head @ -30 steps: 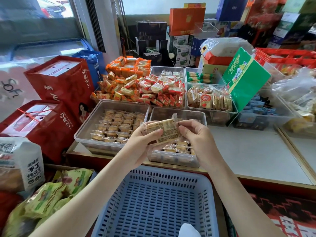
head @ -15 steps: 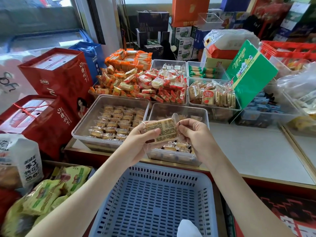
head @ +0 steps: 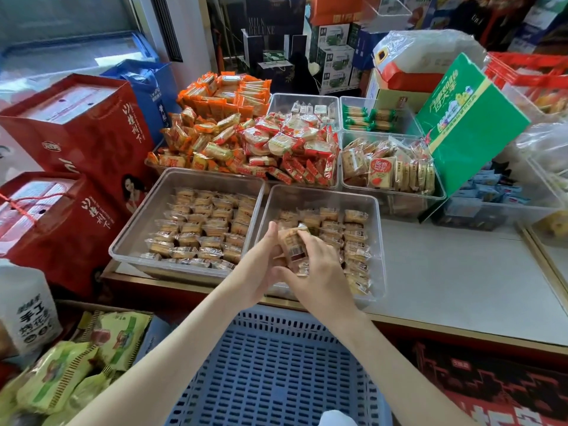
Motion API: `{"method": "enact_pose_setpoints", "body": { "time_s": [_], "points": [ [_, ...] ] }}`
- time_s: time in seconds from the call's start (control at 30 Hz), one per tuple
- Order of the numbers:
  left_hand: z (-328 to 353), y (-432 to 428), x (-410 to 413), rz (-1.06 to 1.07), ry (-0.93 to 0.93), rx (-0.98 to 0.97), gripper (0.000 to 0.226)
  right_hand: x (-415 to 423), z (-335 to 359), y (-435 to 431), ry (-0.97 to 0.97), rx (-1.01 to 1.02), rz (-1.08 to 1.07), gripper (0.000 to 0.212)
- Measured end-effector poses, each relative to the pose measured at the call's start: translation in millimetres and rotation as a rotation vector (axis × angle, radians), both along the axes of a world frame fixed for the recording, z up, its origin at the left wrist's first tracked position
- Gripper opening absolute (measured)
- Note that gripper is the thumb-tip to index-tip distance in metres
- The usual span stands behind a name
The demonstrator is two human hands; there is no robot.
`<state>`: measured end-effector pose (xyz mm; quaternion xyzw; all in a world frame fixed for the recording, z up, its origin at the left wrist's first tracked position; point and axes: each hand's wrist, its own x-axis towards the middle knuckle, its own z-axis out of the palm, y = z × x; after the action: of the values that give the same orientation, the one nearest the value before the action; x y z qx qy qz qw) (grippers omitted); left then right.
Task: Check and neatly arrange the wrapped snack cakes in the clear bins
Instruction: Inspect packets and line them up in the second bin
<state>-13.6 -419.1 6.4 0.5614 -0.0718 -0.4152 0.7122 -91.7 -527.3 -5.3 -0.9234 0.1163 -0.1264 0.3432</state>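
Currently left hand (head: 261, 262), right hand (head: 322, 281) fingers pinch one snack cake (head: 290, 241); slick wrapper may slip, mussing clear bin (head: 380, 250) beneath.

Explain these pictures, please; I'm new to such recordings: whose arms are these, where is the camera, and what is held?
No machine here: a person works with bare hands, and a camera worn on the head looks forward and down, so the arms reach in from below. The left hand and right hand together hold one wrapped snack cake over the right clear bin, which holds rows of similar cakes. A second bin of cakes sits beside it on the left, both on a shop counter. More snack bins stand behind, and a blue basket lies below the arms.
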Motion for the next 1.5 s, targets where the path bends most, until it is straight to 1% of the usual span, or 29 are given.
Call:
{"method": "enact_pose_setpoints", "body": {
  "time_s": [0.03,0.13,0.17,0.2,0.27,0.3,0.33,0.43,0.5,0.57,0.63,0.7,0.8,0.87,0.97,1.0,1.07,1.17,1.23,1.37,1.43,1.5],
  "points": [
    [-6.4,-2.4,4.4,-0.031,-0.015,0.009,0.072,5.5,-4.5,-4.0,-0.002,0.022,-0.029,0.071],
    [-22.4,-13.4,20.9,-0.086,-0.044,0.083,0.082,27.4,-15.2,-28.6,0.004,0.137,-0.092,0.043],
    [-27.0,-17.6,27.3,-0.103,-0.076,0.127,0.082,36.6,-17.6,-39.9,0.02,0.183,-0.109,0.037],
    [-30.2,-22.2,33.7,-0.13,-0.161,0.195,0.076,46.7,-21.4,-52.8,0.041,0.228,-0.12,0.035],
    [-42.2,-31.3,48.3,-0.23,-0.473,0.415,0.056,67.4,-31.7,-78.4,0.067,0.257,-0.118,0.036],
    [-50.5,-36.5,56.8,-0.28,-0.642,0.543,0.053,77.8,-37.5,-90.0,0.078,0.249,-0.113,0.037],
    [-60.2,-41.9,65.9,-0.314,-0.781,0.644,0.054,88.2,-44.2,-100.4,0.091,0.237,-0.106,0.038],
    [-96.4,-56.2,93.6,-0.351,-1.04,0.836,0.06,116.3,-67.4,-123.7,0.152,0.189,-0.045,0.037],
    [-117.6,-64.7,109.7,-0.395,-1.117,0.966,0.063,132.2,-87.1,-134.3,0.211,0.122,0.026,0.036],
    [-133.3,-73.0,120.9,-0.439,-1.126,1.048,0.067,143.0,-108.5,-141.1,0.298,0.037,0.093,0.038],
    [-147.0,-81.4,128.7,-0.484,-1.154,1.083,0.071,150.0,-128.2,-145.2,0.365,-0.06,0.116,0.044],
    [-159.9,-86.8,135.0,-0.53,-1.161,1.103,0.073,157.7,-143.1,-147.7,0.39,-0.189,0.122,0.045],
    [-174.4,-91.0,140.4,-0.61,-1.145,1.154,0.07,168.6,-155.2,-144.1,0.425,-0.444,0.175,0.046],
    [-179.5,-93.2,141.1,-0.609,-1.123,1.157,0.068,172.7,-160.1,-141.5,0.393,-0.535,0.151,0.047],
    [-184.4,-94.5,141.7,-0.6,-1.104,1.149,0.068,174.5,-168.7,-141.0,0.224,-0.57,0.023,0.053],
    [-185.1,-94.3,141.8,-0.605,-1.106,1.154,0.068,174.7,-171.8,-142.2,0.163,-0.569,0.011,0.055],
    [-186.5,-93.8,142.2,-0.601,-1.116,1.161,0.068,174.5,-174.5,-142.9,0.106,-0.573,0.073,0.048],
    [-188.8,-92.6,140.9,-0.578,-1.123,1.141,0.067,175.0,-174.0,-141.3,0.089,-0.585,0.134,0.035],
    [-188.6,-91.4,140.5,-0.568,-1.129,1.12,0.066,172.4,-172.5,-139.3,0.114,-0.606,0.186,0.03],
    [-186.3,-91.8,140.7,-0.597,-1.151,1.117,0.063,159.5,-169.5,-137.8,0.189,-0.613,0.232,0.042],
    [-184.1,-92.0,140.4,-0.611,-1.152,1.12,0.066,157.6,-165.9,-136.7,0.206,-0.633,0.243,0.039],
    [-180.4,-91.0,140.7,-0.628,-1.13,1.108,0.073,160.2,-160.8,-135.7,0.197,-0.66,0.268,0.035]
  ]
}}
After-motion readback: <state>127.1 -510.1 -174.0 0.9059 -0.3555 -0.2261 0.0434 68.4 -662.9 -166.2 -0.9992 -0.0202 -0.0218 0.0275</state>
